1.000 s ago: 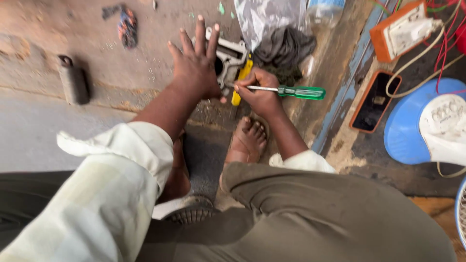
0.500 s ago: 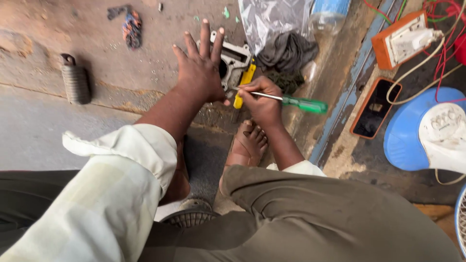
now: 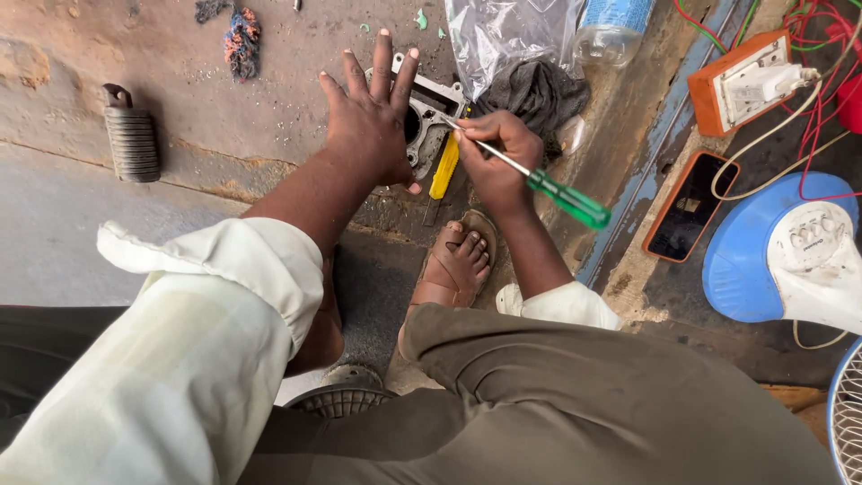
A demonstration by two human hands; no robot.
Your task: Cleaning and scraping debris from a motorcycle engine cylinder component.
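My left hand (image 3: 366, 126) lies flat, fingers spread, pinning the metal engine cylinder (image 3: 429, 115) on the concrete floor (image 3: 224, 117), while my right hand (image 3: 498, 157) pinches the green-handled screwdriver (image 3: 539, 184), tip at its face; scraping looks underway, not finished.

Left hand (image 3: 370, 121) flat, palm down, fingers spread and extended forward, left forearm bare with pale sleeve pushed up to elbow, right hand (image 3: 499, 160) closed in a pinch-like grip, wrist bent, right forearm bare, sleeve at elbow
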